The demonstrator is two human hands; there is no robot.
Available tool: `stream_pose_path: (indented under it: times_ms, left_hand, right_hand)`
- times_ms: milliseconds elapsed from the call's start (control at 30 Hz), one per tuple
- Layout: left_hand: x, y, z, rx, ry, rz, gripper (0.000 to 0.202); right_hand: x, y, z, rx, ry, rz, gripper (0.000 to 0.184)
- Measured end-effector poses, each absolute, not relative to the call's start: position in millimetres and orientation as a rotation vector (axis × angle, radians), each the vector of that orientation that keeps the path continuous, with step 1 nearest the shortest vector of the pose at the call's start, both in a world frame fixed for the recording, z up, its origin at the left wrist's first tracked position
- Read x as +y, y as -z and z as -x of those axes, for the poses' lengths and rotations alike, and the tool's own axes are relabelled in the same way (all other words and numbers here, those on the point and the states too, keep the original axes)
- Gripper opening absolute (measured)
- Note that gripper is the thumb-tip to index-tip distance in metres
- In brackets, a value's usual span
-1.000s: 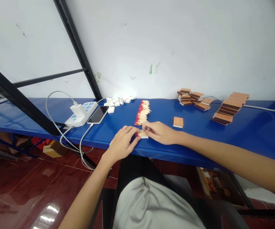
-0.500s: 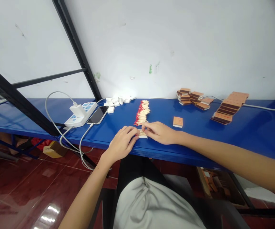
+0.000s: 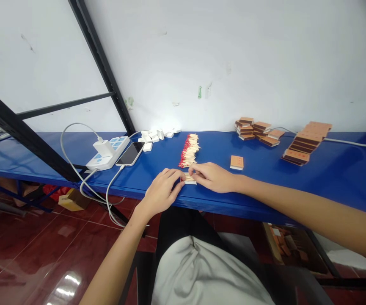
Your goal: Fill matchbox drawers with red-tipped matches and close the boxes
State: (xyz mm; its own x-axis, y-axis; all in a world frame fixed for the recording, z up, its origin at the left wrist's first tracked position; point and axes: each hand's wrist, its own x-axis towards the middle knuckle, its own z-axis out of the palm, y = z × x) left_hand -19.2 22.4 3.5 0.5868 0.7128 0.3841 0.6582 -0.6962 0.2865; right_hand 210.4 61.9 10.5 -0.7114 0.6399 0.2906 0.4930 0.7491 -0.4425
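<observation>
At the table's front edge, a small white matchbox tray point(image 3: 191, 182) with matches point(image 3: 189, 177) lying in it sits between my hands. My left hand point(image 3: 166, 188) holds the tray's left end, its thumb at the near side and its fingers curled over the top. My right hand point(image 3: 213, 177) reaches over the right end with thumb and forefinger bent together at the matches; what is between those fingertips is hidden. Just beyond the tray lies a long pile of red-headed matches point(image 3: 189, 150), heads to the left. A closed orange matchbox point(image 3: 236, 162) rests to the right.
White empty trays point(image 3: 152, 136) are heaped behind, on the left. Nearby are a phone point(image 3: 131, 153) and a power strip point(image 3: 106, 153) with cables. Matchboxes point(image 3: 259, 130) and a row of orange sleeves point(image 3: 306, 142) stand back right. A box of orange pieces point(image 3: 289, 245) is below the table point(image 3: 265, 186).
Both hands stay at the tray, with only slight finger movement. A little more of the matches in the tray shows between them now.
</observation>
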Motion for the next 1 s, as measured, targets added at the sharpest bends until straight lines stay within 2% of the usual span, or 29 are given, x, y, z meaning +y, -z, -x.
stream_pose_path:
  times_ms: [233, 433, 700, 767, 933, 1000]
  left_hand:
    - [22.6, -0.6, 20.1, 1.216, -0.749, -2.689, 0.022]
    - [22.7, -0.2, 19.5, 1.195, -0.736, -2.699, 0.015]
    - [22.6, -0.6, 18.9, 1.189, -0.752, -2.703, 0.022]
    - [22.8, -1.0, 18.8, 1.174, -0.737, -2.712, 0.025]
    - [23.4, -1.0, 18.9, 1.182, -0.742, -2.715, 0.030]
    - [23.4, -0.8, 18.8, 1.187, -0.744, -2.713, 0.031]
  right_hand:
    - [62.1, -10.4, -210.9, -2.518, -0.475, 0.853, 0.008]
    - [62.3, -10.2, -210.9, -2.521, -0.459, 0.840, 0.008]
    - [59.4, -11.7, -210.2, -2.553, -0.406, 0.873, 0.012]
    - [54.7, -14.5, -207.7, -2.575, -0.271, 0.963, 0.016]
    - [49.0, -29.4, -209.2, -2.526, 0.458, 1.443, 0.030]
    - [54.1, -35.1, -219.1, -2.418, 0.634, 1.658, 0.034]
